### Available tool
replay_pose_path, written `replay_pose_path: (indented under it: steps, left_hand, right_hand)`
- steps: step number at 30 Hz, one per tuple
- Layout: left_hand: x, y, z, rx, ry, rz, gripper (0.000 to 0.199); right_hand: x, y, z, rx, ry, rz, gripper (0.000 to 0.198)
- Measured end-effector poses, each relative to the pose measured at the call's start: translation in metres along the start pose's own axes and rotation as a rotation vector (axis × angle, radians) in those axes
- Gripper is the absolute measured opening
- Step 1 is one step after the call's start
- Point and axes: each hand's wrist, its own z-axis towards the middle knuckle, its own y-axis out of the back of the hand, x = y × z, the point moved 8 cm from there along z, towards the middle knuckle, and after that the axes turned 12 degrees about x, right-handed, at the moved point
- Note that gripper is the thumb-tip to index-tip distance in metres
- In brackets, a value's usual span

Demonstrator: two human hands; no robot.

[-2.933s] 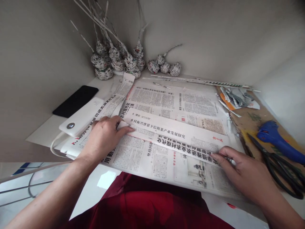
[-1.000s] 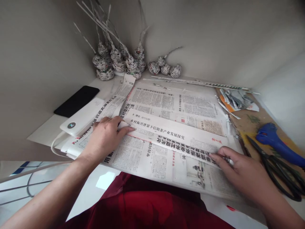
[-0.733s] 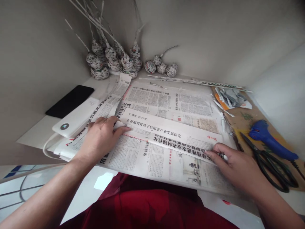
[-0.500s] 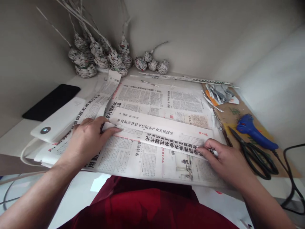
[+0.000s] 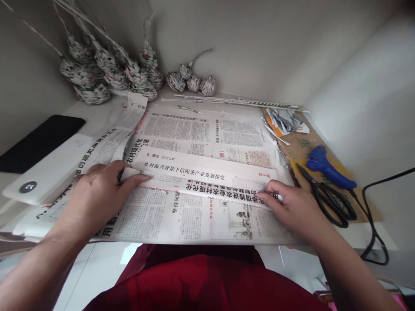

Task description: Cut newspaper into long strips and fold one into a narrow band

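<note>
A long newspaper strip [image 5: 194,172], folded over along its front edge, lies across wider newspaper sheets [image 5: 194,220] on the table. At its left end my left hand [image 5: 97,190] pinches the fold, thumb on top and fingers behind. My right hand [image 5: 288,201] pinches the right end between thumb and curled forefinger. The strip is held out straight between both hands, low over the sheets. Left of my left hand, more newspaper strips [image 5: 119,129] lie overlapping, partly under a white power bank [image 5: 48,168].
Woven paper gourds [image 5: 110,69] and small woven balls [image 5: 194,82] stand along the back wall. Thin paper rods [image 5: 233,101] lie before it. At right, a cardboard sheet [image 5: 366,211] carries a blue glue gun [image 5: 330,166] and black scissors [image 5: 327,198]. A black phone [image 5: 42,140] lies left.
The whole view has shifted, so things on the table appear further left. Both hands keep their hold on the strip's ends, with little visible change in the fold.
</note>
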Motion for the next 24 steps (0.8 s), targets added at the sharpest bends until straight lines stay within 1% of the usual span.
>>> replay_pose_path:
  steps: [5, 9, 11, 16, 21, 24]
  left_hand:
    - [0.001, -0.001, -0.001, -0.041, -0.026, 0.036, 0.043]
    - [-0.002, 0.000, -0.002, -0.096, -0.059, 0.071, 0.045]
    - [-0.005, 0.001, -0.002, -0.105, -0.063, 0.098, 0.046]
    - [-0.009, 0.003, -0.003, -0.030, -0.009, 0.118, 0.041]
    - [-0.012, 0.007, -0.005, -0.047, -0.012, 0.131, 0.046]
    - [-0.012, 0.004, -0.006, -0.005, 0.024, 0.118, 0.047]
  right_hand:
    - [0.000, 0.000, 0.001, -0.003, -0.005, 0.017, 0.034]
    - [0.000, 0.000, 0.002, 0.000, -0.008, 0.026, 0.034]
    - [0.000, 0.000, 0.003, 0.003, -0.012, 0.027, 0.033]
    - [0.002, 0.002, 0.003, 0.018, -0.016, 0.021, 0.033]
    - [0.004, 0.003, 0.002, 0.004, -0.013, 0.007, 0.034]
    - [0.004, 0.002, 0.002, 0.002, -0.027, 0.015, 0.035]
